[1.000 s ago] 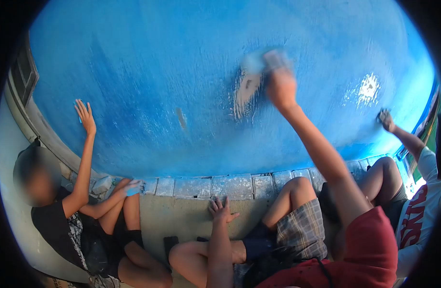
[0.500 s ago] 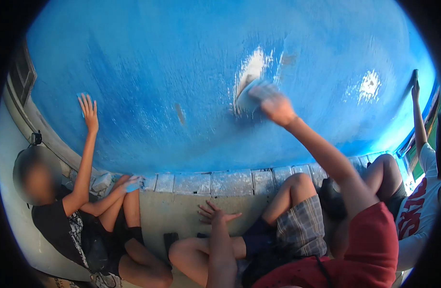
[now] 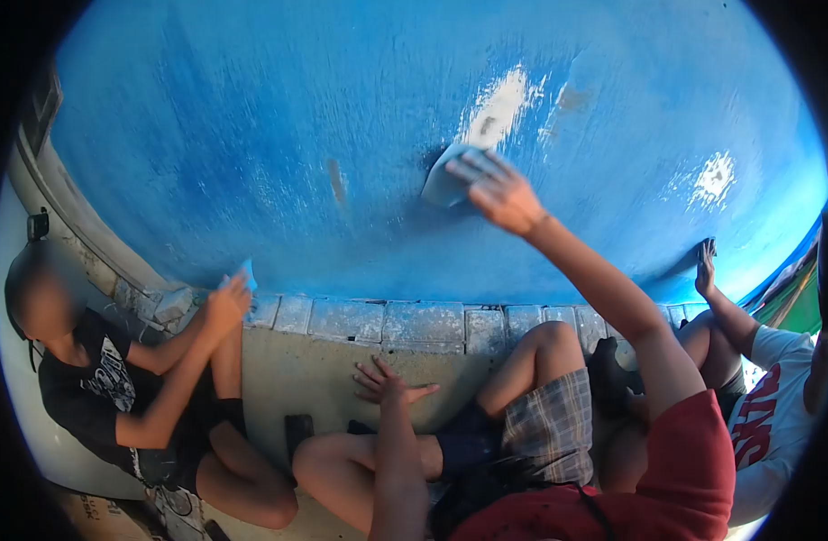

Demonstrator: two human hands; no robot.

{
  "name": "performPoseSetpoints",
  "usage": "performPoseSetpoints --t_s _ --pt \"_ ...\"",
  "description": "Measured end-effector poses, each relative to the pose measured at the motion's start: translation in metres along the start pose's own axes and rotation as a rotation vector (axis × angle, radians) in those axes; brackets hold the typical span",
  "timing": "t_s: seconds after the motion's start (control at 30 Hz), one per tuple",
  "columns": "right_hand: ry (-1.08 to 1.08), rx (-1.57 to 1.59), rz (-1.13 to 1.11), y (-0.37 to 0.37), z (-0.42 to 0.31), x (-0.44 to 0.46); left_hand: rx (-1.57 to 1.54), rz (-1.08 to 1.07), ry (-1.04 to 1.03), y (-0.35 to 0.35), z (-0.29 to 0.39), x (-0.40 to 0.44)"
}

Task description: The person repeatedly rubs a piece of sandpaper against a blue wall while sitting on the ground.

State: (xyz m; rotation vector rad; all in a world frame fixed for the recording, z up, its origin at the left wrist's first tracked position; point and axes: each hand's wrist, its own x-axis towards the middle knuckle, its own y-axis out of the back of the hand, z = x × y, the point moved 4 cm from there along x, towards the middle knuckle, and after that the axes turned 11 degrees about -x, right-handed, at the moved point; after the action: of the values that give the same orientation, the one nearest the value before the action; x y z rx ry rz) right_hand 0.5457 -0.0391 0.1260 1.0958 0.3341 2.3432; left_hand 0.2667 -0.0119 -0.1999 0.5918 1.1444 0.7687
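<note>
Against the blue wall (image 3: pixel 342 108), my right hand (image 3: pixel 502 191) presses a light blue-grey sheet (image 3: pixel 446 178) flat, its fingers slightly blurred. Just above the sheet is a scraped white patch (image 3: pixel 502 104) with a small grey spot in it. My left hand (image 3: pixel 383 382) rests on the concrete floor (image 3: pixel 328 397) with its fingers spread and nothing in it. It lies close to a row of pale bricks (image 3: pixel 346 319) along the foot of the wall.
At the left, a seated person in black (image 3: pixel 94 370) holds a blue piece (image 3: pixel 248 275) in both hands. On the right, another person (image 3: pixel 779 388) holds a dark pad (image 3: pixel 707 245) to the wall. A second white patch (image 3: pixel 714 178) lies above that pad. Cardboard (image 3: pixel 94 516) shows at the lower left.
My right hand and the sheet have moved down and left from the white patch. The left person's raised hand has come off the wall to their other hand. The right person's hand is lower.
</note>
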Motion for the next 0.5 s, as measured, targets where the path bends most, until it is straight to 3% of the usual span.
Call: performPoseSetpoints --t_s 0.1,0.13,0.2,0.23,0.27,0.37,0.43,0.5 --pt "-1.102 -0.078 0.122 0.021 0.061 -0.022 0.027 -0.034 0.022 0.005 0.001 -0.002" --pt "-0.936 -0.203 0.232 0.024 0.052 -0.013 0.013 -0.021 0.019 0.002 0.001 -0.003" --pt "-0.411 -0.155 0.103 0.017 0.023 -0.006 0.003 0.008 0.006 0.001 0.000 -0.001" --pt "-0.044 0.012 -0.126 0.010 0.006 -0.010 0.005 -0.013 0.013 0.000 -0.002 -0.003" --pt "-0.019 -0.050 -0.091 0.017 0.015 -0.015 0.005 -0.032 0.014 0.001 -0.002 -0.002" --pt "-0.894 -0.213 0.360 0.056 0.061 -0.033 -0.007 -0.021 -0.006 0.004 0.003 0.002" --pt "-0.712 -0.332 0.191 0.018 0.043 -0.055 -0.009 0.004 -0.013 -0.002 -0.008 -0.001" --pt "-0.082 0.155 -0.248 -0.015 0.002 -0.085 -0.043 0.059 -0.048 -0.004 -0.005 0.003"
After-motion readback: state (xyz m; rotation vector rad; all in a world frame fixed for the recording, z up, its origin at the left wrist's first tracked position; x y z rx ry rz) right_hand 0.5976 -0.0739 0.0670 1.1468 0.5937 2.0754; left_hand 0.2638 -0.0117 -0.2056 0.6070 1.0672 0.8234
